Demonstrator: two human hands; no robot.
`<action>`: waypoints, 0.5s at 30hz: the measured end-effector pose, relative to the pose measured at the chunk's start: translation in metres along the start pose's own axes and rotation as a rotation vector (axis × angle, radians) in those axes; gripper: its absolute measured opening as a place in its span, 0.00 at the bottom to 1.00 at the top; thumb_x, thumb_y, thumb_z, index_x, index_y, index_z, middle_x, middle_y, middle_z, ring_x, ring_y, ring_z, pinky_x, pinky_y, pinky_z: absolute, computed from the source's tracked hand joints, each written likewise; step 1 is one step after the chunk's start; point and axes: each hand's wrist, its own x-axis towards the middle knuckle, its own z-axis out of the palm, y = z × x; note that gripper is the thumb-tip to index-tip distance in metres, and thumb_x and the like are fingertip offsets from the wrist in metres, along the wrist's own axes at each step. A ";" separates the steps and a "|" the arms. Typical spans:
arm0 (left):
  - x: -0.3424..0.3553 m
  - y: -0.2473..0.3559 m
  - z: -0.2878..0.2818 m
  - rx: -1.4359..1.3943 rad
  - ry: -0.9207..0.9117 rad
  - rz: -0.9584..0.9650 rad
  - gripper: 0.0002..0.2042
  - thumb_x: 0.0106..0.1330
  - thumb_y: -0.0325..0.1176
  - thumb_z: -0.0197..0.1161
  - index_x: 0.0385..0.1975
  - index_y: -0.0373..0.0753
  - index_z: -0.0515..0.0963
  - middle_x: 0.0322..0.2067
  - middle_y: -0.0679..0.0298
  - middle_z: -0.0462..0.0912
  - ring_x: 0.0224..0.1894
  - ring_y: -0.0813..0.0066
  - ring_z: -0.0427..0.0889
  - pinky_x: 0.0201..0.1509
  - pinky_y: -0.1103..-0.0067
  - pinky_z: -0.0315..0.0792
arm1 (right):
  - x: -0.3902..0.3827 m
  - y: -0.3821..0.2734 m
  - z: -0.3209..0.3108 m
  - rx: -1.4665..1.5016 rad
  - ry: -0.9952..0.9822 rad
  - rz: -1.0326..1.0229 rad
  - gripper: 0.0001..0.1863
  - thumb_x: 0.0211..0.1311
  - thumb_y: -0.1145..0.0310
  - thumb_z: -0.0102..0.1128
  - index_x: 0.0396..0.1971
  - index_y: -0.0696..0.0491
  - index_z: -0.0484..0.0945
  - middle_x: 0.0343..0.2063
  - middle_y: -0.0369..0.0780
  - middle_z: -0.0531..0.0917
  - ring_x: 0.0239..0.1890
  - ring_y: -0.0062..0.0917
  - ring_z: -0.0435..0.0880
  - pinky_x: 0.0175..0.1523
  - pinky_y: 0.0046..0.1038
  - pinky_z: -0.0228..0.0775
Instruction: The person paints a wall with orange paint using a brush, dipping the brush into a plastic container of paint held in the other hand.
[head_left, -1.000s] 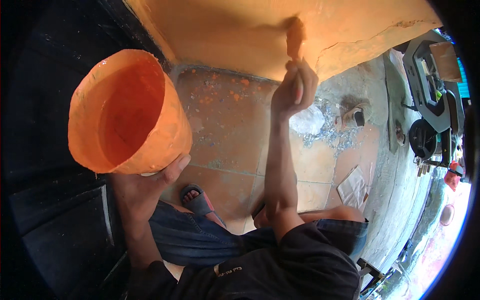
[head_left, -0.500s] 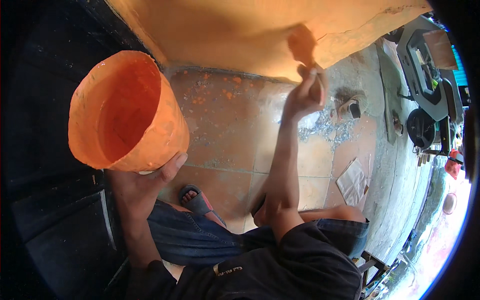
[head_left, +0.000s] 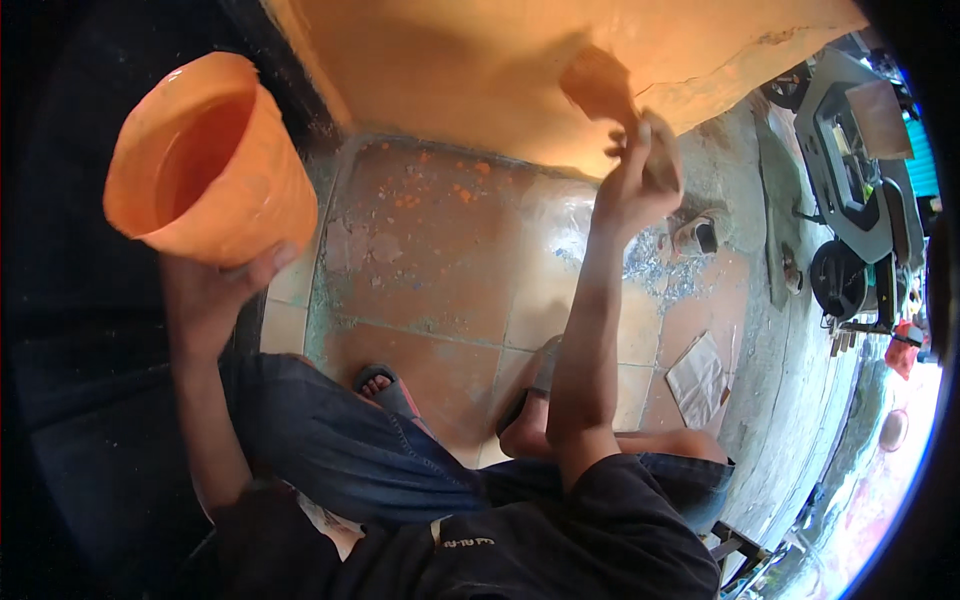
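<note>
In the head view, my left hand (head_left: 212, 295) carries the tub (head_left: 245, 190) at the upper left of the frame. The palm is under its base and the thumb presses the lower side; the other fingers are hidden beneath. I take this grip to bear the weight from below and leave the mouth clear. The tub leans, its orange-coated inside facing the upper left; how full it is I cannot tell.

My right hand (head_left: 645, 180), right of the upper middle, is closed round the brush (head_left: 598, 85), which leaves the fist toward the upper left. Holding it by the narrow end probably keeps my fingers off the wet bristles. They are in front of the orange wall (head_left: 450, 80), close to their shadow; whether they touch it I cannot tell. Below lies the tiled floor (head_left: 430, 270), with orange spots (head_left: 425, 185) near the wall.

Compared with half a second ago, the tub is higher and farther left, baring more tiles below it. My right hand is a little farther right, while the brush head is nearly where it was.
</note>
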 end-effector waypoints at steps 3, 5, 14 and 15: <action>0.026 -0.035 0.002 0.215 -0.057 0.301 0.27 0.46 0.26 0.73 0.48 0.33 0.71 0.44 0.61 0.78 0.46 0.74 0.77 0.52 0.76 0.71 | 0.022 -0.039 0.034 0.146 -0.237 0.045 0.11 0.61 0.72 0.56 0.38 0.65 0.78 0.27 0.45 0.83 0.25 0.23 0.82 0.29 0.21 0.76; 0.040 -0.063 0.027 0.205 -0.050 0.451 0.29 0.43 0.28 0.75 0.48 0.34 0.71 0.44 0.61 0.78 0.47 0.74 0.77 0.53 0.76 0.70 | 0.046 -0.050 0.051 0.303 -0.510 0.068 0.10 0.59 0.72 0.58 0.35 0.65 0.78 0.23 0.41 0.82 0.22 0.21 0.82 0.29 0.20 0.75; 0.056 -0.141 0.065 0.291 -0.116 0.389 0.43 0.37 0.32 0.77 0.55 0.36 0.58 0.52 0.55 0.66 0.57 0.64 0.67 0.60 0.72 0.64 | 0.023 -0.107 0.065 0.111 -1.030 0.290 0.15 0.62 0.67 0.53 0.41 0.64 0.75 0.36 0.46 0.82 0.27 0.28 0.83 0.33 0.27 0.78; 0.053 -0.144 0.067 0.241 -0.123 0.373 0.44 0.37 0.33 0.77 0.56 0.36 0.57 0.52 0.55 0.66 0.58 0.64 0.67 0.61 0.72 0.63 | 0.014 -0.102 0.063 0.162 -1.040 0.330 0.16 0.62 0.66 0.53 0.41 0.65 0.74 0.36 0.46 0.81 0.26 0.28 0.83 0.33 0.26 0.78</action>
